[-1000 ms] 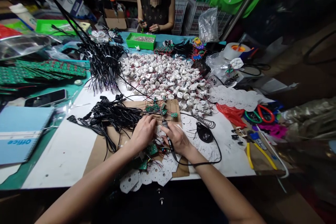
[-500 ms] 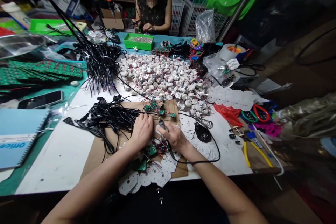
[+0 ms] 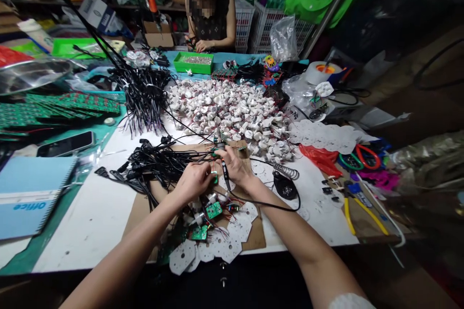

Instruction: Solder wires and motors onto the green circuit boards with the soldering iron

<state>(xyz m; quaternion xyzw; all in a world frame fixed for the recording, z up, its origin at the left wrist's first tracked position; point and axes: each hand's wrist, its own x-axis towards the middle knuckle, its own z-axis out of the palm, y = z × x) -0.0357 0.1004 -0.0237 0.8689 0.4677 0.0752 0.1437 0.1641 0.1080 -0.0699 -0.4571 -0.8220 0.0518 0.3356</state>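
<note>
My left hand is closed in a pinch on a small green circuit board over the brown cardboard mat. My right hand grips a black soldering iron, its tip pointing down beside that board; its black cord loops off to the right. More small green boards with wires lie just below my hands. A tangle of black cables lies to the left of my hands.
A heap of white round parts fills the table's middle. White cut-out sheets lie at the near edge. Left are a phone, a blue notebook and green board panels. Yellow-handled pliers lie right. Another person works at the far side.
Both hands moved away from me, up the cardboard mat. The right hand turned the soldering iron so it points down, and the left hand now pinches a small green board.
</note>
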